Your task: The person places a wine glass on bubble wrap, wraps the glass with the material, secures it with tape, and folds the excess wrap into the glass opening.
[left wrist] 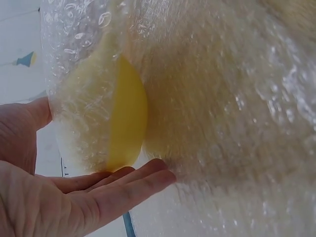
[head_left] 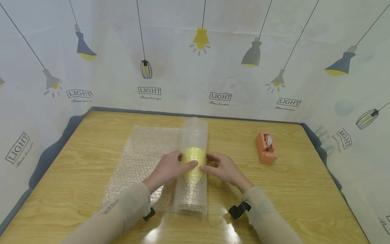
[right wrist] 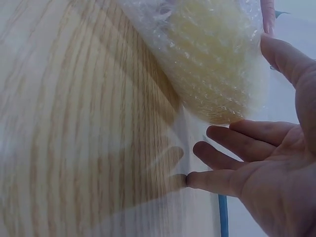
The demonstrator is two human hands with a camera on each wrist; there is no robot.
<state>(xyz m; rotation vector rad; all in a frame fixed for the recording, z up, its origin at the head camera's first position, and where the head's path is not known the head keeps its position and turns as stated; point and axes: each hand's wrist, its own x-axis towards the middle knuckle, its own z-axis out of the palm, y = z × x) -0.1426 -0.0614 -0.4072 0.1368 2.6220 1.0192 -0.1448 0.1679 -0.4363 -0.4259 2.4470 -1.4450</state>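
A sheet of clear bubble wrap (head_left: 143, 152) lies on the table, its right part rolled into a tube around a rounded yellow object (head_left: 194, 155). The yellow object (left wrist: 131, 118) shows through the open side of the roll in the left wrist view; its kind is unclear. My left hand (head_left: 172, 165) holds the roll from the left, thumb on top and fingers along its far left side. From the right, my right hand (head_left: 223, 168) holds it too, thumb on the wrap near the other thumb. In the right wrist view, fingertips touch the wrapped bulge (right wrist: 212, 64).
An orange tape dispenser (head_left: 266, 149) with a roll of tape stands to the right on the wooden table (head_left: 304, 196). A cloth backdrop (head_left: 176, 44) printed with lamps rises behind the table's back edge and at both sides.
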